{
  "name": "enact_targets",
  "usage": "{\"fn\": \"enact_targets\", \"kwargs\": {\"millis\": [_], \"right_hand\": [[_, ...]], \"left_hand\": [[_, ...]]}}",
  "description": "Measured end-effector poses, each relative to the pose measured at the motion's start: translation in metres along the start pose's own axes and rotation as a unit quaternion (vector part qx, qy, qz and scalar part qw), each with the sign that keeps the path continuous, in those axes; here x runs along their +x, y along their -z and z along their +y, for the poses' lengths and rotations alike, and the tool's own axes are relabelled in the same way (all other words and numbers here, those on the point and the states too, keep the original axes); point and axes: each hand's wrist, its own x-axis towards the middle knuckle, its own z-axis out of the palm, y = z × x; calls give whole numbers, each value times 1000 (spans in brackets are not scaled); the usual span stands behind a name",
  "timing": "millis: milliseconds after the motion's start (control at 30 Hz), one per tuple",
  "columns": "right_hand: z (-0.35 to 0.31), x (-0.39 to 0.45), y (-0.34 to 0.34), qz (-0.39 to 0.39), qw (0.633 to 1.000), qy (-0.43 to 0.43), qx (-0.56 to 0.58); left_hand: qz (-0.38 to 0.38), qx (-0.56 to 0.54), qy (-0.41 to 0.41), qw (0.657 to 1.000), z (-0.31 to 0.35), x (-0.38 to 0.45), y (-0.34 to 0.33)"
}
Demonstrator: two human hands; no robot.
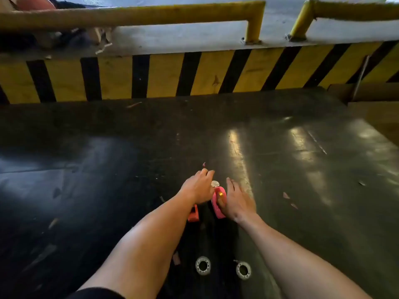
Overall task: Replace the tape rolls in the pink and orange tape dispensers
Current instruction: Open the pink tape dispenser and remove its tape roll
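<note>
A pink tape dispenser (218, 203) stands on the dark floor, and my right hand (236, 201) rests against its right side with the thumb on it. An orange tape dispenser (193, 214) lies just left of it, mostly hidden under my left hand (199, 186). A small clear tape roll (215, 183) shows between my left fingers and the pink dispenser's top; whether my left hand grips it is unclear. Two clear tape rolls lie flat nearer to me, one on the left (203, 265) and one on the right (243, 270).
A yellow-and-black striped curb (194, 74) runs across the far side, with yellow pipe railings (133, 15) above it. Brown cardboard (373, 98) lies at the right edge. Small scraps and debris (286, 195) dot the floor.
</note>
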Motion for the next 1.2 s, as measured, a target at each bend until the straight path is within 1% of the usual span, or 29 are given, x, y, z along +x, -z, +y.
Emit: {"fn": "enact_targets", "kwargs": {"millis": [167,267,333,433,500,600,767,867,1000,1100,1200], "right_hand": [[7,0,-24,-44,994,-73,71],[13,-4,-35,-68,993,-71,57],[20,-6,-40,-75,994,-63,49],[29,-8,-41,-89,994,-56,29],[36,-8,-38,-91,994,-55,12],[49,-9,-33,-100,994,-49,19],[66,-15,-22,-115,990,-49,70],[73,-20,-16,-122,991,-28,48],[73,-29,-15,-84,996,40,2],[68,-38,-19,-50,996,77,3],[65,-46,-26,-4,994,108,-5]], "left_hand": [[-108,26,-5,994,-8,20,-15],[-153,41,-25,987,-10,27,-25],[-162,60,-36,984,-10,31,-32],[-149,78,-45,985,-8,33,-42],[-136,115,-60,982,-10,33,-47],[-122,154,-77,977,-10,29,-53],[-64,165,-70,982,6,8,-68],[-39,146,-58,987,17,-7,-80],[-35,123,-68,989,24,-24,-91],[-43,104,-70,991,25,-35,-94],[-36,84,-55,994,25,-43,-94]]}}
